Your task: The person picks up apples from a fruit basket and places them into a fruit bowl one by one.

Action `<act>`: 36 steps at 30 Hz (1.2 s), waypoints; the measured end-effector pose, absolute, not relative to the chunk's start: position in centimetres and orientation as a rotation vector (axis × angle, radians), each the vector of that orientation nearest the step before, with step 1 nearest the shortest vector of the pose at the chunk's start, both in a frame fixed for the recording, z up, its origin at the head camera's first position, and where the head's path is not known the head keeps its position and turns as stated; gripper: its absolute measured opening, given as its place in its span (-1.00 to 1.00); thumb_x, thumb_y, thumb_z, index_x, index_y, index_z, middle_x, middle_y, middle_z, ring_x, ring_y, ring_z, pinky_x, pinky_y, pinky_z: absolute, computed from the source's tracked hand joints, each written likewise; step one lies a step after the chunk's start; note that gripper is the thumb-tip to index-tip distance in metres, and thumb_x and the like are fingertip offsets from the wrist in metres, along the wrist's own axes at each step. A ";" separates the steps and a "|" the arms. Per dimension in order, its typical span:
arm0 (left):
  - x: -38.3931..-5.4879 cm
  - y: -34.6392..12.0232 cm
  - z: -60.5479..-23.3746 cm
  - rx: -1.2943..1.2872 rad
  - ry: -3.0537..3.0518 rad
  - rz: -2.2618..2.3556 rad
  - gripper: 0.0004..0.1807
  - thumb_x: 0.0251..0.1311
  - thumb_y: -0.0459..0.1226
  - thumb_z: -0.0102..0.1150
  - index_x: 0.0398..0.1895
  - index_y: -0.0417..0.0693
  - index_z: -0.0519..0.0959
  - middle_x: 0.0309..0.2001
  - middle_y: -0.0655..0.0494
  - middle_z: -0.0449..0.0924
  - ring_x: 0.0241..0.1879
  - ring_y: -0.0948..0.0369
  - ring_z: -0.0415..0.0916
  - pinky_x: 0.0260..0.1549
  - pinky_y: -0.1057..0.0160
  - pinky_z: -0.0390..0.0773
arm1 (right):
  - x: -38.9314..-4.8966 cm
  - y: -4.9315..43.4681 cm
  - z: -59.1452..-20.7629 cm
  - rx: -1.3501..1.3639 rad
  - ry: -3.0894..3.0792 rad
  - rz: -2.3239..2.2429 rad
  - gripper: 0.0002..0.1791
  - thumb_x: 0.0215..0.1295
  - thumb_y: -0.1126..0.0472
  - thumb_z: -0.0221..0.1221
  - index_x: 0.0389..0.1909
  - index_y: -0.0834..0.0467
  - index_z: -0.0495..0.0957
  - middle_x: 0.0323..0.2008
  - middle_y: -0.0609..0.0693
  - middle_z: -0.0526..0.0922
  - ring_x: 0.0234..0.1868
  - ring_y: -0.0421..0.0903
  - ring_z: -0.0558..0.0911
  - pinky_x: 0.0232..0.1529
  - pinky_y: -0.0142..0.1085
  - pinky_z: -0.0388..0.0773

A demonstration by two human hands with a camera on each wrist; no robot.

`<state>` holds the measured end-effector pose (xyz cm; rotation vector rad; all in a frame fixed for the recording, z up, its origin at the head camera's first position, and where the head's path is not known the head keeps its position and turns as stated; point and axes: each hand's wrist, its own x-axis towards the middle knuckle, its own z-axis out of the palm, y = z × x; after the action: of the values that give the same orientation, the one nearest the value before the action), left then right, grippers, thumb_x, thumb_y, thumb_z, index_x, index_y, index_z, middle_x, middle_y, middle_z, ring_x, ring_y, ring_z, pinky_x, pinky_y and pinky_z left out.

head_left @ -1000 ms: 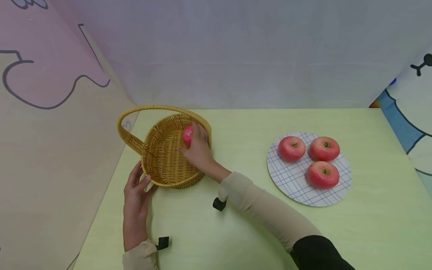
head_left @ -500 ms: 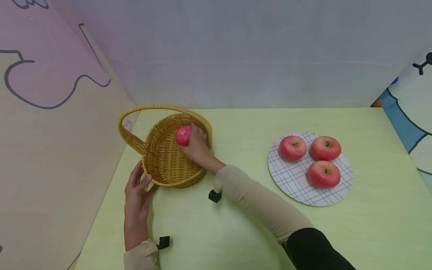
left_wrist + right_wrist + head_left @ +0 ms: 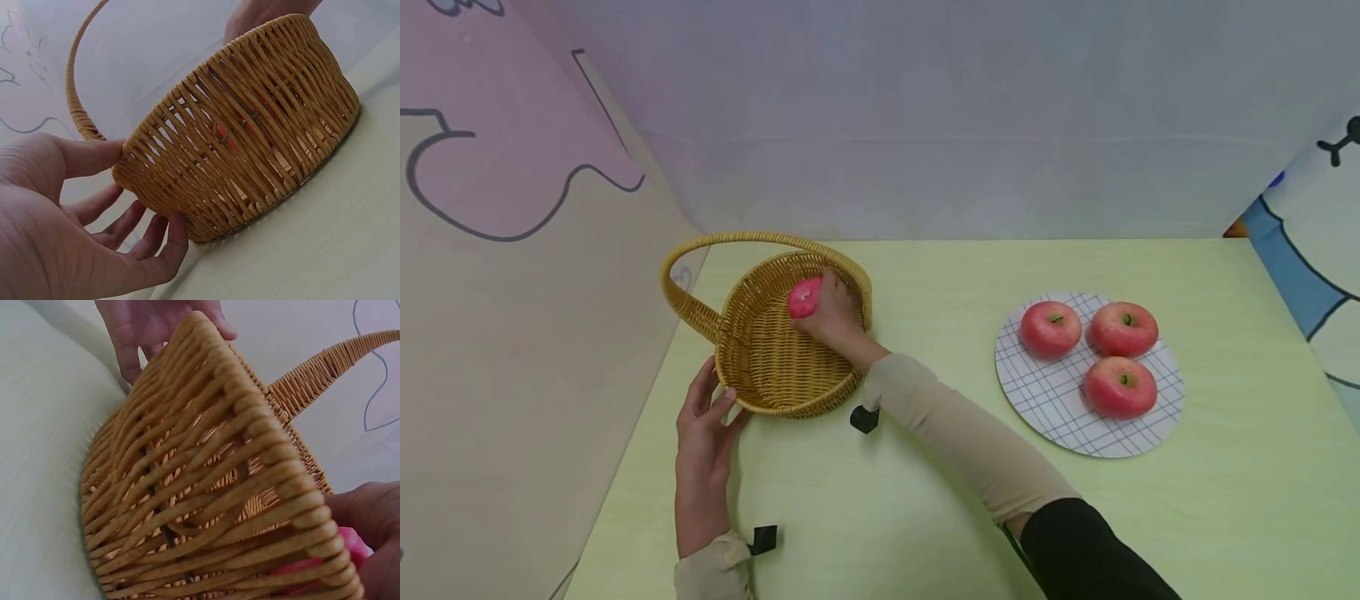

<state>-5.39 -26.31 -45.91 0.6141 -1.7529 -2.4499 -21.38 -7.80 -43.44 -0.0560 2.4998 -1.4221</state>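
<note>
A round wicker basket [image 3: 782,358] with a tall handle stands on the left of the table. My left hand [image 3: 703,442] holds its near left side, thumb at the rim and fingertips against the woven wall, as the left wrist view shows. Reaching over the rim, my right hand [image 3: 838,315] grips a pinkish-red apple [image 3: 805,297] inside the basket, near the far right wall. In the right wrist view the apple [image 3: 354,545] shows partly beside the hand; my fingers around it are mostly hidden.
To the right lies a round white plate [image 3: 1052,425] with a blue grid, bearing three red apples [image 3: 1118,388]. A pale wall [image 3: 955,125] rises behind the pale green table [image 3: 925,292]. The basket's handle [image 3: 760,238] arches over its far side.
The right hand has turned and shifted the apple a little left within the basket; its forearm has swung left. The left hand and basket have stayed put.
</note>
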 end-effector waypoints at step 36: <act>-5.5 -26.2 -46.1 0.633 -1.776 -2.419 -0.35 0.52 -0.38 0.09 0.59 0.25 0.29 0.54 0.14 0.21 0.49 0.09 0.23 0.50 -0.29 0.18 | -18.1 -2.7 -41.2 -0.667 2.307 -1.451 0.07 0.19 0.00 0.49 0.62 0.01 0.09 0.47 0.08 0.40 0.44 0.08 0.50 0.29 0.04 0.58</act>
<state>-5.52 -26.18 -46.06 0.6326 -1.7762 -2.4192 -18.12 -2.68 -41.17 -0.6667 2.3070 -1.4508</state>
